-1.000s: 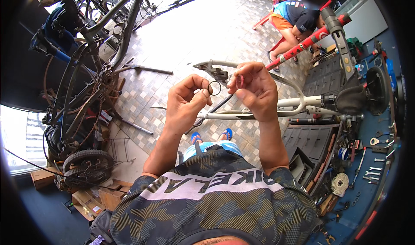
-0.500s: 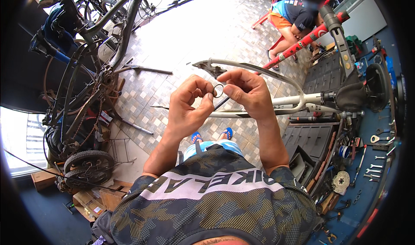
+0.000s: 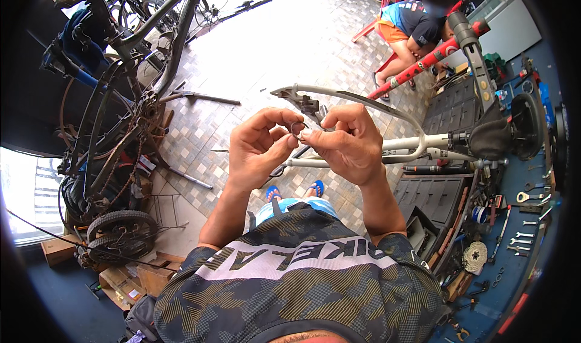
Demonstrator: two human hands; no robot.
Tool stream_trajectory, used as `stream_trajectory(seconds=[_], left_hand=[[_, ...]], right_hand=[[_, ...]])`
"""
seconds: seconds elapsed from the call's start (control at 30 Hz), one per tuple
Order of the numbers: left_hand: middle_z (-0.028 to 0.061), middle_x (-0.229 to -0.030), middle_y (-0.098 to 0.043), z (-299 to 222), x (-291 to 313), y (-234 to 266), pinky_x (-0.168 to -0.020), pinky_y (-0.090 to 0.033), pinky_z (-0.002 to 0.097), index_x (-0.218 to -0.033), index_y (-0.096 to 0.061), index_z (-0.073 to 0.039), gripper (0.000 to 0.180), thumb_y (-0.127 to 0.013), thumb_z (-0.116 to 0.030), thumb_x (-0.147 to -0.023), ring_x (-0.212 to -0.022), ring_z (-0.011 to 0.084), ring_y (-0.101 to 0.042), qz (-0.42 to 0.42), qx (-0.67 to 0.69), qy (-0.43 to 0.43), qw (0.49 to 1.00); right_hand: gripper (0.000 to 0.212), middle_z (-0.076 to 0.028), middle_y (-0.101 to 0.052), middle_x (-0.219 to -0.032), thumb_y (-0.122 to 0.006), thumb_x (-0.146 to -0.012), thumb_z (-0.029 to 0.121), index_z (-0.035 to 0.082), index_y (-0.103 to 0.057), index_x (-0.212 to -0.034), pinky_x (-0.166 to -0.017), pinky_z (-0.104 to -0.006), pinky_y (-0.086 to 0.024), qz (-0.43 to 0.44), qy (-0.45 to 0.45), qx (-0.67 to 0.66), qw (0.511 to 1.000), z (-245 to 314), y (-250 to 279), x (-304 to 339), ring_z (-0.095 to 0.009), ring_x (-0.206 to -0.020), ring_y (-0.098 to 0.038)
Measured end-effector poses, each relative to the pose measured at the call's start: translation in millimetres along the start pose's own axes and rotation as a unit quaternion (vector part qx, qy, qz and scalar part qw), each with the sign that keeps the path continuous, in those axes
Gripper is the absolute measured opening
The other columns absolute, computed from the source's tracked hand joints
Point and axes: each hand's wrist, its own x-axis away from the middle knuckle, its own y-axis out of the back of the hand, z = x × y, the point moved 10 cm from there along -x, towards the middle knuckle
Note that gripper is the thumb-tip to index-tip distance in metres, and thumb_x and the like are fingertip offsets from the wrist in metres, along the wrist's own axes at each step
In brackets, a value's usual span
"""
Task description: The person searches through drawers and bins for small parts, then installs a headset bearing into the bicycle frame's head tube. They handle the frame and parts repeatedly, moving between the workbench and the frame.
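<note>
A small thin dark metal ring (image 3: 296,129) is held up in front of my chest. The thumb and forefinger of my left hand (image 3: 253,152) pinch its left side. My right hand (image 3: 352,146) has its fingers curled, and its thumb and fingertip close on the ring's right edge. Just beyond my hands lies a pale bicycle frame (image 3: 404,143), its thin rear tubes pointing left past my fingers. A dark part (image 3: 309,105) sits at the tube end behind the ring. The grip of my right fingertips is partly hidden.
A dark bicycle frame (image 3: 172,46) and small wheels (image 3: 124,231) stand at the left. At the right are dark drawers (image 3: 433,195) and a blue tool board (image 3: 511,222) with spanners. A red frame tube (image 3: 417,68) slants near a seated person (image 3: 408,28) at the back.
My right hand has moved left and its fingers have closed onto the ring. My left hand has shifted slightly left, still pinching the ring, which now appears turned.
</note>
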Motion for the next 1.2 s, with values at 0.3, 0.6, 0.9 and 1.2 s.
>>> stream_trajectory(seconds=[0.3,0.6,0.9,1.2], left_hand=[[0.0088,-0.121,-0.071,8.8,-3.5,4.3,-0.088,-0.056,0.0311,-0.135,-0.067,-0.001,0.041,-0.078,-0.009,-0.097,-0.109,0.0161,-0.067,-0.012,-0.165,0.005,0.986],[0.0119,-0.125,-0.072,65.6,5.6,-1.8,-0.083,-0.057,0.0363,-0.133,-0.069,-0.006,0.045,-0.082,-0.013,-0.09,-0.101,0.0236,-0.072,-0.039,-0.518,0.062,0.852],[0.0178,-0.123,-0.069,73.7,4.3,17.7,-0.095,-0.056,0.0436,-0.125,-0.069,-0.003,0.042,-0.083,-0.019,-0.088,-0.111,0.0366,-0.069,-0.132,-0.635,0.188,0.738],[0.0197,-0.119,-0.07,85.2,11.5,33.0,-0.091,-0.052,0.0385,-0.12,-0.07,0.004,0.044,-0.074,-0.027,-0.088,-0.106,0.0305,-0.066,-0.181,-0.637,0.263,0.701]], right_hand=[[0.021,-0.006,-0.074,-0.094,-0.087,-0.087,0.009,0.015,-0.079,-0.105,-0.053,-0.0287,-0.047,0.028,-0.058,0.042,0.997,-45.9,13.4,-36.1,-0.015,-0.061,-0.061],[0.039,-0.02,-0.079,-0.107,-0.071,-0.097,0.03,0.005,-0.073,-0.127,-0.09,-0.0432,-0.058,0.227,-0.198,0.134,0.944,-272.7,-2.5,-118.5,-0.032,-0.097,-0.076],[0.018,-0.012,-0.079,-0.095,-0.073,-0.091,0.019,0.008,-0.076,-0.106,-0.079,-0.0406,-0.059,0.543,-0.228,0.031,0.808,-444.6,-106.0,77.5,-0.027,-0.087,-0.074],[0.018,-0.007,-0.076,-0.089,-0.08,-0.092,0.016,0.003,-0.076,-0.103,-0.082,-0.0358,-0.056,0.594,-0.388,-0.236,0.664,-482.5,-104.8,323.3,-0.017,-0.086,-0.07]])
